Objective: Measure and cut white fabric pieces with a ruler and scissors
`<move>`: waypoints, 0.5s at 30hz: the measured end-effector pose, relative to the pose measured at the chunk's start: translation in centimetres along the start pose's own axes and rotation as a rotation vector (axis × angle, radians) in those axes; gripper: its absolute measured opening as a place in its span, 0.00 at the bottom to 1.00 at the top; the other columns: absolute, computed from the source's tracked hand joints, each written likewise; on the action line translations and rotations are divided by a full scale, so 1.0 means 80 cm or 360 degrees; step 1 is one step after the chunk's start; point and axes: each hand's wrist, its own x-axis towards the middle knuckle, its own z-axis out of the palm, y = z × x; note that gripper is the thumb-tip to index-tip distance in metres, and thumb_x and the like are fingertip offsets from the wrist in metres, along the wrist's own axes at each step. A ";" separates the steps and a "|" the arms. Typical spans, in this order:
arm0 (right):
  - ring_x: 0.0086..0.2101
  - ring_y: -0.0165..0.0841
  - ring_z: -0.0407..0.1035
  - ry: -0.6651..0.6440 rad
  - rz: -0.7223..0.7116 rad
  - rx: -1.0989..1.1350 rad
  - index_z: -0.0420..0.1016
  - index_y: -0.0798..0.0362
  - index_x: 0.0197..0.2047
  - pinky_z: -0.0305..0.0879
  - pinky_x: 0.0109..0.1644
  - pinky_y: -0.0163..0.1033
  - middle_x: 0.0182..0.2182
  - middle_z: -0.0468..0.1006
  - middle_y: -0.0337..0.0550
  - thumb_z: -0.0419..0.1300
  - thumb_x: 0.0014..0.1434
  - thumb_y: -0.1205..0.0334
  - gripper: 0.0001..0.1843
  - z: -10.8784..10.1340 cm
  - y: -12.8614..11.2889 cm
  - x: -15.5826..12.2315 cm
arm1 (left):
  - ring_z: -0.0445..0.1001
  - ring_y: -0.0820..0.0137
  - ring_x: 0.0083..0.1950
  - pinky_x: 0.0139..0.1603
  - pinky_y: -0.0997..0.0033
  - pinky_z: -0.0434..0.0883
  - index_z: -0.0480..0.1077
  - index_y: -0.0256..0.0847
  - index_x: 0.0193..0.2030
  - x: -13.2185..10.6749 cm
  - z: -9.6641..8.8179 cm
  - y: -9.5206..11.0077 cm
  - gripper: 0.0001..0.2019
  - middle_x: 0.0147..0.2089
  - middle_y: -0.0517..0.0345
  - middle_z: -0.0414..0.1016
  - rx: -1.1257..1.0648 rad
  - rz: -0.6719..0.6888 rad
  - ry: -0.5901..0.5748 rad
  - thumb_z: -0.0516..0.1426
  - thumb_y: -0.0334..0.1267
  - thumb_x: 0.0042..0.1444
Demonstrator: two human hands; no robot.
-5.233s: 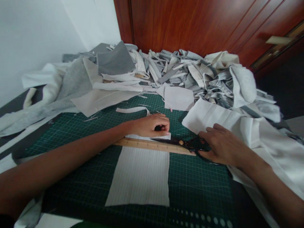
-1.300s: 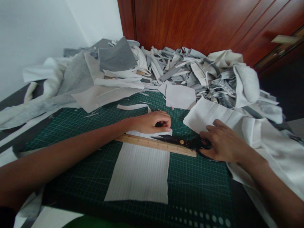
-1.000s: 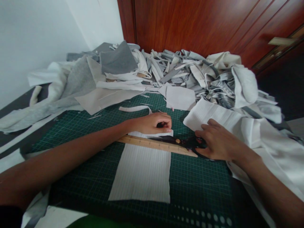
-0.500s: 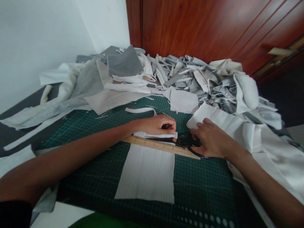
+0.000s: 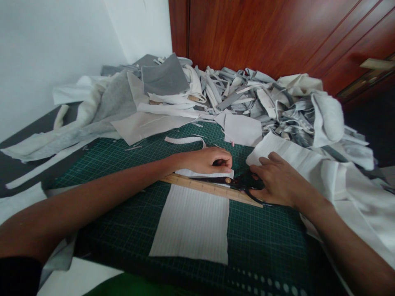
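Note:
My right hand (image 5: 276,181) grips the black handles of a pair of scissors (image 5: 226,180), whose blades point left along the far side of a wooden ruler (image 5: 211,189). The ruler lies slantwise across a piece of white ribbed fabric (image 5: 191,224). Beyond the blades, my left hand (image 5: 208,160) is closed, its fingertips down on the far edge of that same fabric. How firmly they pinch it is hard to see. All of this rests on a green cutting mat (image 5: 259,234).
A curled white fabric strip (image 5: 183,140) lies behind my left hand. Grey and white scraps (image 5: 230,92) are heaped along the back, before a brown wooden door (image 5: 262,37). Draped white fabric (image 5: 348,189) lies at the right, and long fabric pieces (image 5: 74,131) stretch along the left.
The view has shifted slightly, moving the scene a little to the right. Both hands, the scissors and the ruler keep nearly the same places on the fabric.

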 end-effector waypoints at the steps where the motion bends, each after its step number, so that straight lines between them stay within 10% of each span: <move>1: 0.31 0.41 0.66 0.0013 -0.0005 -0.0015 0.76 0.52 0.31 0.53 0.46 0.48 0.25 0.75 0.47 0.59 0.63 0.45 0.19 0.000 0.000 0.000 | 0.67 0.70 0.36 0.40 0.68 0.62 0.70 0.40 0.34 0.000 0.000 0.000 0.10 0.34 0.58 0.70 0.0005 0.0004 0.0005 0.58 0.39 0.68; 15: 0.27 0.37 0.62 0.0087 -0.0041 -0.0034 0.76 0.53 0.28 0.53 0.44 0.47 0.23 0.73 0.46 0.59 0.64 0.45 0.22 0.004 0.003 -0.002 | 0.66 0.71 0.34 0.38 0.69 0.61 0.68 0.40 0.34 -0.001 0.001 -0.001 0.10 0.33 0.60 0.68 -0.0014 0.0021 0.0057 0.58 0.39 0.68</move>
